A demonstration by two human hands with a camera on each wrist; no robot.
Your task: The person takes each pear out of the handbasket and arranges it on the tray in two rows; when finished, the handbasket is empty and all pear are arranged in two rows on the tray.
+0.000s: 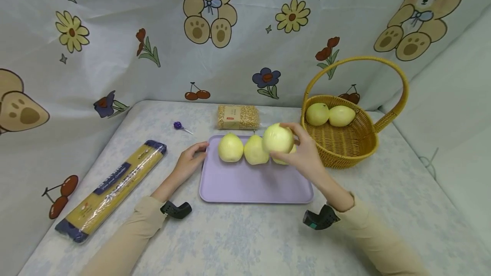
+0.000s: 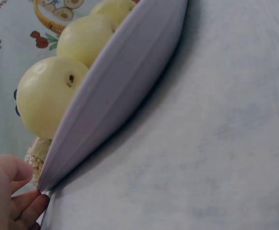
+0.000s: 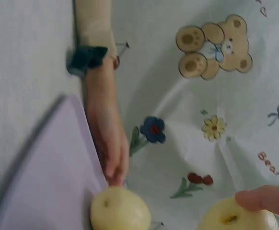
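A pale yellow-green pear point(image 1: 278, 139) is gripped between the thumb and fingers of my right hand point(image 1: 304, 156), above the right half of a lilac tray point(image 1: 253, 186). Along the tray's back side stand a left pear point(image 1: 230, 148), a middle pear point(image 1: 255, 150) and a right pear point(image 1: 282, 160), the last mostly covered by the held one. My left hand point(image 1: 189, 159) is at the tray's back left corner. In the left wrist view, its fingertips point(image 2: 42, 200) touch the tray's rim point(image 2: 65, 115), with the fingers relaxed.
A yellow wicker basket point(image 1: 337, 156) with a tall handle stands right of the tray, holding two pears point(image 1: 330, 115). Behind the tray lies a bag of corn kernels point(image 1: 238, 117). A purple lollipop point(image 1: 178, 125) and a long noodle pack point(image 1: 113, 188) lie to the left.
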